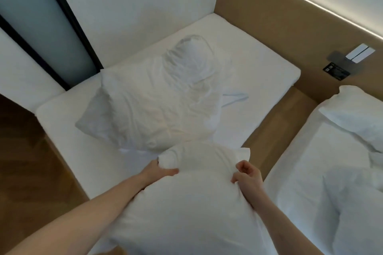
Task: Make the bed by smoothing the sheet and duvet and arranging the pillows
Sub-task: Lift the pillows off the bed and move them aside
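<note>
Gripping a plump white pillow (186, 203), both hands' fingers (170, 172) curled.

Soft dim light, blurred wide-angle edges

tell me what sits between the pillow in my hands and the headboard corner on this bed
A second, crumpled pillow lies on the sheet between the held pillow and the headboard, as the head view shows.

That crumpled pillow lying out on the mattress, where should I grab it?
Take the pillow by its near-left corner, coming from the foot side. That corner sticks out free over the bare sheet, while its near edge is tucked behind the pillow in hand.
</note>
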{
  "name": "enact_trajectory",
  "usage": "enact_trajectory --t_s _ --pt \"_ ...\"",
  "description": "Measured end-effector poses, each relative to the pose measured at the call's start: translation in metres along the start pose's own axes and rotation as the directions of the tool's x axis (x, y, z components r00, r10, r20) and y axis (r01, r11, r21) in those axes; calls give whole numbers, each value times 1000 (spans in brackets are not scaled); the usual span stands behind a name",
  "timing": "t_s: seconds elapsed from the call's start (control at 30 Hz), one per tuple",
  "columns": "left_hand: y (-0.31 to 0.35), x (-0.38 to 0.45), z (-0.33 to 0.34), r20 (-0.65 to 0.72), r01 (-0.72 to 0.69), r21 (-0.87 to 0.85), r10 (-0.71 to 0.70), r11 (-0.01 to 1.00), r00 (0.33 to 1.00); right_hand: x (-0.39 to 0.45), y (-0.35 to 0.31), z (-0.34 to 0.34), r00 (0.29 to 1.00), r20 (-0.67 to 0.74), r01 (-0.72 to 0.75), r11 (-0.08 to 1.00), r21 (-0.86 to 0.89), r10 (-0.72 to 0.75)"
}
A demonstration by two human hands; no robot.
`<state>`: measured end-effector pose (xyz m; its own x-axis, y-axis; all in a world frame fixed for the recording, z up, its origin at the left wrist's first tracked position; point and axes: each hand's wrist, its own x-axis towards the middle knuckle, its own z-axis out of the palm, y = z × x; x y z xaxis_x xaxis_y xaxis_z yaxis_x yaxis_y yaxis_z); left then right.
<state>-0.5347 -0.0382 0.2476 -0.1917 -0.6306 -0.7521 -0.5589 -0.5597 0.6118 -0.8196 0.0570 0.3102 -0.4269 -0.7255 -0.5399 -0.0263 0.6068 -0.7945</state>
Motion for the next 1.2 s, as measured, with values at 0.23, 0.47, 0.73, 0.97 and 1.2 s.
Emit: enact_trajectory --t_s 0.23,0.47,0.73,0.97,1.2 --pt "92 -12 28 -65 -150 -3 149 989 987 11 -56 -70 975 -204 -91 996 -15 86" --pt "194 -14 80 -191 -282 -67 265 957 945 60 -110 -146 965 -262 9 998 -57 -24" --pt "358 45 137 -328 -404 -47 368 913 870 201 -157 -233 970 -242 -14 1000 -21 9" --pt "431 97 158 -421 -454 -44 396 890 816 326 -181 -277 900 6 -436 900 9 436" --pt "466 143 162 -453 -455 -50 385 889 804 378 -204 -277 914 108 -387 920 -68 392"
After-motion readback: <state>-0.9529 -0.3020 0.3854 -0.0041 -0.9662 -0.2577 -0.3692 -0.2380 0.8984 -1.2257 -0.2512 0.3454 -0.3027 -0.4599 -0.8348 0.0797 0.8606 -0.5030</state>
